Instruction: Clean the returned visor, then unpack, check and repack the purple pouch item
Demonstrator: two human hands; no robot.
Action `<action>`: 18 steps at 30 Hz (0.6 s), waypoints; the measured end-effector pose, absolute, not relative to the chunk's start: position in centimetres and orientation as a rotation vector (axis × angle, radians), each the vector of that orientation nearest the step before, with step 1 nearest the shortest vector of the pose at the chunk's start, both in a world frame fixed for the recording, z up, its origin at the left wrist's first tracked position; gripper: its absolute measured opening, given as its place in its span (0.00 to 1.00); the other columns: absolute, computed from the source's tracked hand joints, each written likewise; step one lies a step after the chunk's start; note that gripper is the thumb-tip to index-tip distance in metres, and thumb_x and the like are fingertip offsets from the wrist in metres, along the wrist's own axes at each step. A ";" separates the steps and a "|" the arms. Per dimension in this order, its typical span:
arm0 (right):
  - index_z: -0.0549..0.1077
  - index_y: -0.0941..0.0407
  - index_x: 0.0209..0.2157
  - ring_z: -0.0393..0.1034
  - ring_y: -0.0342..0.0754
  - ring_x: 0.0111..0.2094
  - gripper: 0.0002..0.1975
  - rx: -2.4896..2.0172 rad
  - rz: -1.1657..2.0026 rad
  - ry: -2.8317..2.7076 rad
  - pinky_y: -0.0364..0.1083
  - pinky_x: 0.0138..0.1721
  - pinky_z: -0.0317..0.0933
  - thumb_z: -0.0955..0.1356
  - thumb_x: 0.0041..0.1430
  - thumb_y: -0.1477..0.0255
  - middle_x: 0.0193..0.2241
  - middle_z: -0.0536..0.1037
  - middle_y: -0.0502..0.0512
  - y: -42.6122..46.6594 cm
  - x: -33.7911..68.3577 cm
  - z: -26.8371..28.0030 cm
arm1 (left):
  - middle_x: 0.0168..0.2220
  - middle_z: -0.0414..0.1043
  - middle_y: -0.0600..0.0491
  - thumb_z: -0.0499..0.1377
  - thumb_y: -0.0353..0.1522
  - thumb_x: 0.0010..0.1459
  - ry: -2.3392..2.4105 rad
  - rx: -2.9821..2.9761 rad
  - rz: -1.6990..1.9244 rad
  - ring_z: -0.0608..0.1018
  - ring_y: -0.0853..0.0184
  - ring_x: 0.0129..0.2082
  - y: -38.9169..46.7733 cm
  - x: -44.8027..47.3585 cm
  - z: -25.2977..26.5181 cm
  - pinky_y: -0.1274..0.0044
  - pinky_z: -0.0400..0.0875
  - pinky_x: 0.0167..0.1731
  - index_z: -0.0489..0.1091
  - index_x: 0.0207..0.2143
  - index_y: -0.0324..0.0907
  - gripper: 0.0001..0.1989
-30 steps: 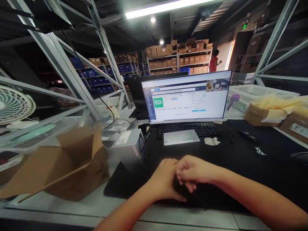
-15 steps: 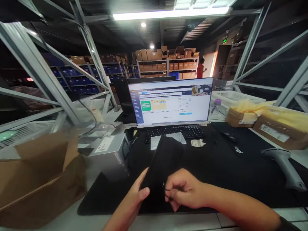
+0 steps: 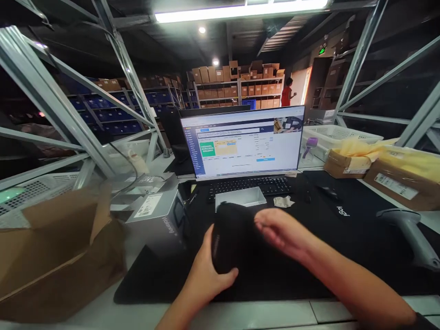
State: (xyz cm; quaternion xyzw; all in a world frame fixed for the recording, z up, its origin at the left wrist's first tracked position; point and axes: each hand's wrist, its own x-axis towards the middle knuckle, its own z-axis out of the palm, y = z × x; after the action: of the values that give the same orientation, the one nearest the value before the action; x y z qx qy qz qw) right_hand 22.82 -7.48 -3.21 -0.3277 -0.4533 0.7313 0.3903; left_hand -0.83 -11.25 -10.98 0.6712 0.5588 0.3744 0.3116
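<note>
A black soft case (image 3: 237, 243) is held above the dark desk mat, tilted towards me. My left hand (image 3: 215, 275) wraps its lower left side, thumb across the front. At the upper right edge of the case, my right hand (image 3: 280, 231) is closed in a pinch on what looks like its zipper pull; the fingers are slightly blurred and hide most of it. Just beyond the case lies an open white box tray (image 3: 240, 198). A grey printed box (image 3: 154, 229) stands to the left of my left hand.
An open cardboard box (image 3: 62, 275) sits at left. Behind are a keyboard (image 3: 275, 186), a lit monitor (image 3: 247, 151) and crumpled paper (image 3: 283, 201). On the right are a mouse (image 3: 328, 192), a barcode scanner (image 3: 409, 233) and cartons with yellow packaging (image 3: 395, 183). A person in red (image 3: 286, 94) stands far back.
My right hand has moved up and away from me along the case's right edge. The case has turned and tipped lower, uncovering more of the white tray.
</note>
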 end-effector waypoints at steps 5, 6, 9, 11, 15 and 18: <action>0.71 0.60 0.23 0.44 0.32 0.11 0.08 -0.812 1.881 -1.010 0.32 0.09 0.38 0.72 0.39 0.71 0.13 0.61 0.42 -5.7 26.0 -1.1 | 0.67 0.57 0.44 0.65 0.29 0.43 1.430 2.271 0.827 0.63 0.52 0.66 -11.4 -0.4 -9.7 0.58 0.60 0.65 0.43 0.70 0.48 0.53; 0.71 0.60 0.23 0.44 0.32 0.11 0.08 -0.823 1.877 -1.012 0.32 0.09 0.38 0.72 0.39 0.71 0.13 0.61 0.42 -5.5 26.2 -1.1 | 0.66 0.58 0.45 0.64 0.28 0.43 1.405 2.323 0.806 0.64 0.53 0.65 -11.3 -0.5 -9.4 0.58 0.62 0.65 0.43 0.70 0.49 0.54; 0.71 0.60 0.22 0.45 0.32 0.11 0.07 -0.867 1.871 -1.043 0.32 0.09 0.39 0.70 0.39 0.71 0.12 0.62 0.42 -5.1 25.8 -1.7 | 0.64 0.60 0.47 0.62 0.24 0.40 1.379 2.462 0.718 0.66 0.54 0.63 -11.2 -1.1 -8.6 0.59 0.64 0.63 0.45 0.69 0.50 0.54; 0.71 0.59 0.22 0.46 0.32 0.11 0.07 -0.889 1.873 -1.056 0.33 0.09 0.39 0.70 0.38 0.71 0.12 0.62 0.43 -4.7 25.2 -2.4 | 0.63 0.61 0.47 0.61 0.22 0.38 1.364 2.530 0.624 0.67 0.54 0.61 -11.1 -1.5 -7.8 0.59 0.65 0.62 0.48 0.69 0.51 0.55; 0.71 0.59 0.23 0.48 0.34 0.10 0.08 -0.884 1.843 -1.134 0.34 0.09 0.40 0.70 0.40 0.68 0.11 0.64 0.44 -4.3 24.9 -2.8 | 0.64 0.60 0.48 0.63 0.22 0.36 1.278 2.532 0.536 0.67 0.55 0.61 -11.4 -1.6 -6.7 0.61 0.65 0.62 0.47 0.69 0.53 0.57; 0.72 0.58 0.27 0.63 0.40 0.15 0.09 -1.007 1.652 -1.572 0.36 0.15 0.55 0.70 0.47 0.67 0.16 0.72 0.50 -4.3 26.4 -2.1 | 0.62 0.61 0.49 0.64 0.24 0.35 1.277 2.552 0.595 0.68 0.55 0.60 -11.8 -1.2 -6.7 0.61 0.65 0.61 0.49 0.68 0.54 0.56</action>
State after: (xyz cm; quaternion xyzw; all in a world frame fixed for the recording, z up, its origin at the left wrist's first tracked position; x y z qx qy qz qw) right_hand 26.39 -4.27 -2.13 -0.3829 -0.5976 0.6282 0.3186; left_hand -1.17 -11.83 -6.69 0.8699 0.4352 0.2027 0.1131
